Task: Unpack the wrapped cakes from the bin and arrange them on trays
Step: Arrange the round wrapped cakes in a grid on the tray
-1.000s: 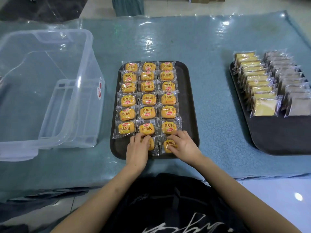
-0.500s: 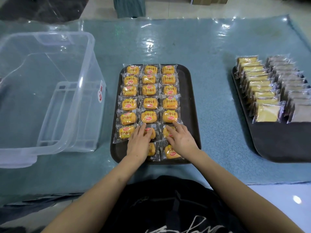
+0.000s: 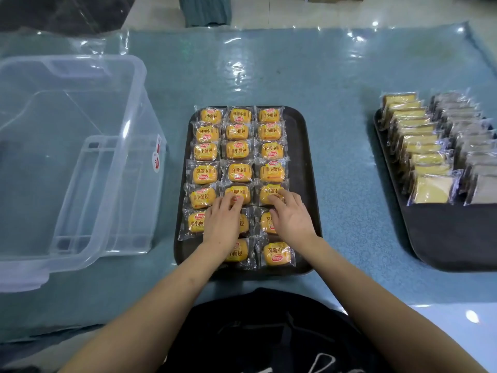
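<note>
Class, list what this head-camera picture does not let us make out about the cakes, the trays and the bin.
- Right-hand tray: cut off by the frame's right edge, so its grey-wrapped cakes cannot be counted.
- Sixth-row middle cake on the centre tray: mostly hidden under the left hand.
- Right hand covers part of two cakes.
- Clear bin: left side cut off.
- Small print on the wrappers: too small to read.

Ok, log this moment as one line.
bin: looks empty | centre tray: three columns | left hand, right hand: pressing cakes flat
</note>
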{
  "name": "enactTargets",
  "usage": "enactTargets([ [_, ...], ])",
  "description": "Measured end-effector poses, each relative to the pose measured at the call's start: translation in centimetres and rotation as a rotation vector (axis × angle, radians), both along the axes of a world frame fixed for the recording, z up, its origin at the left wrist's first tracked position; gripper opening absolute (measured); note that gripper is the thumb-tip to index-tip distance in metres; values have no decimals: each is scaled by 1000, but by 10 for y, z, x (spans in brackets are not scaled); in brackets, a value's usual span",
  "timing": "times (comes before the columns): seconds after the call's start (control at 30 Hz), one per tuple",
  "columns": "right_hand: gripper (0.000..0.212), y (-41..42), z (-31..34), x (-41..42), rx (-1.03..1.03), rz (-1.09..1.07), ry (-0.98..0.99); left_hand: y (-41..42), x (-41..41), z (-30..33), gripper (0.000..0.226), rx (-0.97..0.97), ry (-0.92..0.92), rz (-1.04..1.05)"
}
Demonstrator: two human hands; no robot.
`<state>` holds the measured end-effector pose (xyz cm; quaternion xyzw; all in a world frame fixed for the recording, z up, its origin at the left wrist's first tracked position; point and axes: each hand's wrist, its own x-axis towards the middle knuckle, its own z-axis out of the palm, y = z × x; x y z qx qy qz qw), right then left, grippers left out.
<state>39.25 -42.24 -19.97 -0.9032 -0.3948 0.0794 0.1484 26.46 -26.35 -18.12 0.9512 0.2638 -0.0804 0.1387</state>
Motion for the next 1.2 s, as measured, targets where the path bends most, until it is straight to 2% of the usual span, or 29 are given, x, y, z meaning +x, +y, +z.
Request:
enactTargets([
  [0.17,48,21,3,16,-86,2,30,9,20,0,65,-20,44,-36],
  [0.3,54,23,-5,15,-182,65,43,10,25,-3,63,-34,133,-70],
  [0.67,56,14,-7,14,-137,108,114,12,26,-11,65,-56,224,-79],
  [0.8,57,15,-8,11,-133,89,122,10,26,-12,65,-68,204,-70],
  [1.03,47,27,-6,20,-37,7,69,14,37,-3,56,-28,56,-34],
  [1.2,52,43,2,38,-97,-29,106,29,54,-2,59,-30,85,-41],
])
